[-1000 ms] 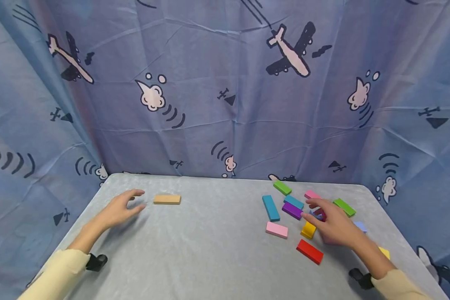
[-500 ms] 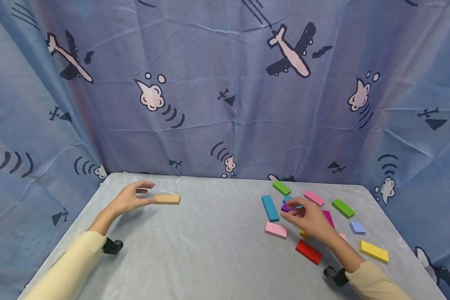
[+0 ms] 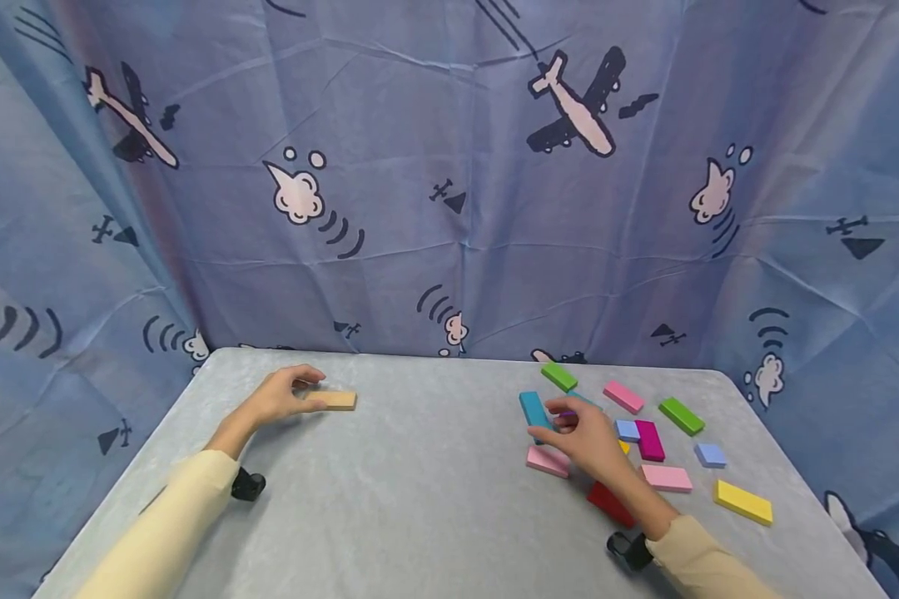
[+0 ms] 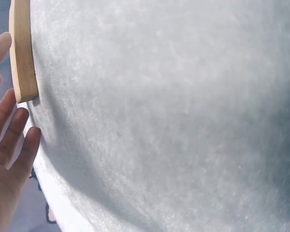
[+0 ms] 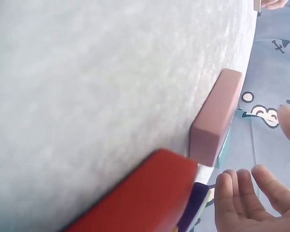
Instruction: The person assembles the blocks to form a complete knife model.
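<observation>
A natural wood block [image 3: 342, 401] lies at the left of the table. My left hand [image 3: 279, 396] is at its left end, thumb overlapping it in the head view. The left wrist view has the fingers spread on both sides of the wooden block [image 4: 23, 53]. Over the coloured blocks, my right hand [image 3: 588, 437] hovers with thumb and fingers apart, nothing between them. Its fingertips overlap the teal block [image 3: 532, 406]. Near its thumb lies a light pink block [image 3: 547, 462]; a red block [image 3: 605, 502] is partly covered by the wrist. A purple block is mostly hidden behind the fingers.
Right of my right hand lie a magenta block [image 3: 650, 441], a pink block [image 3: 667, 478], a yellow block [image 3: 743, 502] and small light blue blocks [image 3: 710, 455]. Green blocks [image 3: 682, 416] lie farther back. A patterned blue curtain [image 3: 389, 208] hangs behind the grey table [image 3: 419, 499].
My left hand has moved right to the wooden block's end. My right hand has moved left across the coloured blocks toward the teal one, uncovering blocks on the right.
</observation>
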`<state>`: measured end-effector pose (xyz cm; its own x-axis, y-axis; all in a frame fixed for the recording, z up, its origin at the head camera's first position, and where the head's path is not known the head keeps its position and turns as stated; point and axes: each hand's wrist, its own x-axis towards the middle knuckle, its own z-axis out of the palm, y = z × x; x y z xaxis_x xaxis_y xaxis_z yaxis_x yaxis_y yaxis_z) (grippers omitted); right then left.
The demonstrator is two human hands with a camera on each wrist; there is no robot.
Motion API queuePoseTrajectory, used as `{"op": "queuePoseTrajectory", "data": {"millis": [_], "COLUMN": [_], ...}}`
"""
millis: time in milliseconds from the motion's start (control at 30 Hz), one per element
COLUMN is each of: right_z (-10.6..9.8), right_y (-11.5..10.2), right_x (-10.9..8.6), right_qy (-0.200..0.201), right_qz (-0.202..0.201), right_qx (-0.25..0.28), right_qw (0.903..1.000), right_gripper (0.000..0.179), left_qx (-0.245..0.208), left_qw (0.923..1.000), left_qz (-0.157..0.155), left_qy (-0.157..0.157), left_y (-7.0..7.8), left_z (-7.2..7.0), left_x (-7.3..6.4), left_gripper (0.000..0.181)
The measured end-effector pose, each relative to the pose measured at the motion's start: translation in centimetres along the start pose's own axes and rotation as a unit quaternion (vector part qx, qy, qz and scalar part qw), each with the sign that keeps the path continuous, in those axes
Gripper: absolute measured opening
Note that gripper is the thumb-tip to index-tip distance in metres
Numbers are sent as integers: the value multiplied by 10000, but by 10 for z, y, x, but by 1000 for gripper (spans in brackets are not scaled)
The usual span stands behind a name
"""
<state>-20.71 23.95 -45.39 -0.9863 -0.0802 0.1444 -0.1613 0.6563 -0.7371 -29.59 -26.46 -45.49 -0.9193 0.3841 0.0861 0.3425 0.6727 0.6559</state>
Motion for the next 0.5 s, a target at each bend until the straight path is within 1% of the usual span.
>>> {"op": "queuePoseTrajectory", "data": {"millis": [100,233,300,500], "right_z": [4,8,10,14], "right_y": [-1,-1,-1,-3], "right_x": [4,11,15,26], "right_qy": [-14,-79,-101,-124], "right_qz": [84,320,435,600], "right_qx": [-34,-7,24,24], "right_qw": [10000,9995,9990,9981], "right_gripper": [59,60,60,61], "left_qx": [71,118,122,219], "left_qw": [10000,9999,9999,9997], "left_qz": [59,-2,-81,-85], "left_qy": [-26,-68,-64,-99], "left_y": [-1,-4,-4,-2], "left_z": [1,3,3,2], "left_x": [1,2,2,3], "left_gripper": [47,46,45,45]}}
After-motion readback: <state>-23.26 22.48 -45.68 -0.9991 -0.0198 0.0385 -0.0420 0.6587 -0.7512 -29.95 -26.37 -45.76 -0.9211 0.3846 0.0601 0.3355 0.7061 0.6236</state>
